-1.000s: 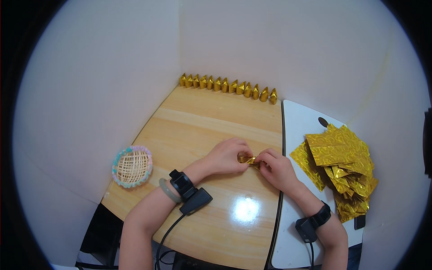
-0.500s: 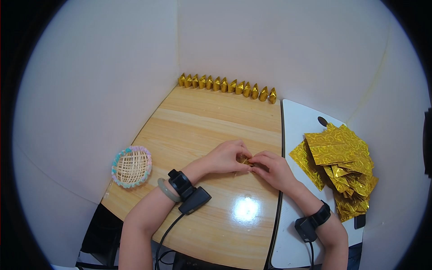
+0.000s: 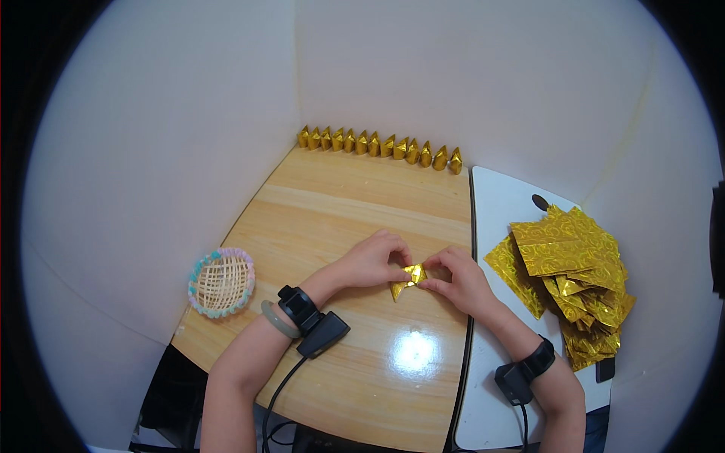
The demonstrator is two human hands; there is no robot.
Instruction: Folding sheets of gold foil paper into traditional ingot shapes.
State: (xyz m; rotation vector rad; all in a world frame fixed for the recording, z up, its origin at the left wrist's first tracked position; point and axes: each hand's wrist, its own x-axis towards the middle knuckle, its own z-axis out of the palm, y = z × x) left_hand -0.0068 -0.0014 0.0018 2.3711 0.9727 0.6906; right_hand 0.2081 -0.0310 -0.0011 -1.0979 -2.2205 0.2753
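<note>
Between my two hands is a small folded piece of shiny gold paper (image 3: 408, 280), with a pointed corner angling down to the left. My left hand (image 3: 377, 259) pinches its left side, thumb and fingertips closed on it. On the other side my right hand (image 3: 458, 281) grips the right end between thumb and fingers. The fingertips cover part of the folds. Both hands are over the middle of the wooden table (image 3: 317, 219).
A row of folded gold paper pieces (image 3: 374, 143) stands along the back wall. To the right, a pile of gold patterned sheets (image 3: 578, 260) lies on a white board (image 3: 495, 219). A small woven basket (image 3: 221, 282) sits at the left edge. Cables trail from both wrist devices.
The gold paper, mostly hidden by my fingers before, now shows more of its surface and a pointed corner. My hands have shifted slightly and turned the paper.
</note>
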